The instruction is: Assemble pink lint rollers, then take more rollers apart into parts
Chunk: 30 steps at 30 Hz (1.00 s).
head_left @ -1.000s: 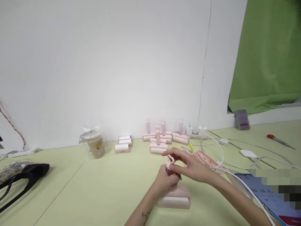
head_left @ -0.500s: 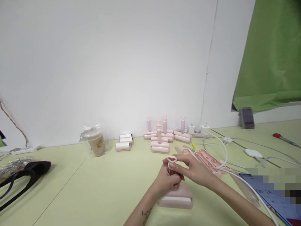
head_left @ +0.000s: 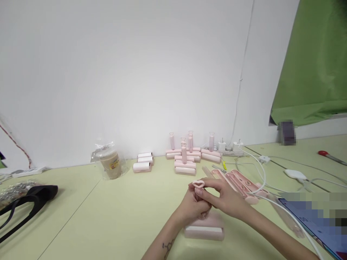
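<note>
1. Black straps lie at the far left on the pale green table. A see-through bag with shiny bits is next to them.
2. Next comes a cup with a brown drink colour, inside a clear bag.
3. Three white rolls sit one behind another, near the wall.
4. More pink rollers lie in a bunch at the back, and some have a tall handle standing up.
5. The left hand is wrapped around a pink handle, with its fingers curled tight.
6. A heart loop sits on top of that handle. The handle is upright above a pink roller with a white stripe. I cannot tell if they touch.
7. The right hand pinches the heart loop with its thumb and fingers, right up close to the left hand.
8. Pink trays lie just past the right hand, with a white cord by them.
9. A phone with a blue screen is near the right arm.
10. Something with a red end lies far right, below a green cloth.
</note>
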### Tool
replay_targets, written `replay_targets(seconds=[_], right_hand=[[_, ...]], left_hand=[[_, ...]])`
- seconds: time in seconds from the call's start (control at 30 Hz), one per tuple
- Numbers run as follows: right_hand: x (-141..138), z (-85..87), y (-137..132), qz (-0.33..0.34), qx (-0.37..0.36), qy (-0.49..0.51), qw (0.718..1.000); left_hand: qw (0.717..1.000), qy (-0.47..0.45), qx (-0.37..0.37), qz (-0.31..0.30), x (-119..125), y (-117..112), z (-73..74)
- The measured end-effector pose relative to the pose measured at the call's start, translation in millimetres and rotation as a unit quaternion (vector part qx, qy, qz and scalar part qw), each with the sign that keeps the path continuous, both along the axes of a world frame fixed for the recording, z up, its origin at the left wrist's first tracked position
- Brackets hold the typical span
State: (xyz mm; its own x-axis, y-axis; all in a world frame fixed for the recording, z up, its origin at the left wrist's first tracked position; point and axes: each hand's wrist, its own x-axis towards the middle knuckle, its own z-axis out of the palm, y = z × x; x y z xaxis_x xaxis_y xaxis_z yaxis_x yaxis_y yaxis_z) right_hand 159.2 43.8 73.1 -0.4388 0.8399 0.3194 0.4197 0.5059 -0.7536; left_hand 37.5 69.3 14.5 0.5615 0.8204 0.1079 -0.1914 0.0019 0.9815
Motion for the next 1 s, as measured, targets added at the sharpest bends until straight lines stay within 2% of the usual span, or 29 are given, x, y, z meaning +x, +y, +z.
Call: replay_targets(seconds=[0.13, 0.3, 0.5, 0.6, 0.83, 0.93, 1.0], right_hand=[[-1, -7.3, 4, -0.018, -0.002, 0.015, 1.0], [-2, -6.9, 3, -0.002, 0.003, 0.039, 0.999], [-5, 1.8, 8, 0.039, -0.095, 0.079, 0.992], [-8, 1.0, 13, 0.045, -0.117, 0.078, 0.989], [-9, -17.0, 15, 0.115, -0.189, 0.091, 0.971], [-11, -25.3, 16, 0.124, -0.168, 0.107, 0.972], [-13, -29.4, 17, 0.119, -0.138, 0.116, 0.977]], left_hand=[[1.0, -0.004, -0.006, -0.007, 0, 1, -2.7], [1.0, -0.001, 0.0, -0.005, -1, 1, -4.0], [1.0, -0.001, 0.008, -0.008, 0, 0, -0.1], [1.0, 0.001, 0.014, -0.002, 1, 0, -1.1], [0.999, -0.025, -0.001, -0.029, -5, 0, -1.6], [0.997, -0.055, -0.019, -0.045, -8, -3, 2.4], [0.996, -0.076, -0.034, -0.02, -5, -6, 3.0]])
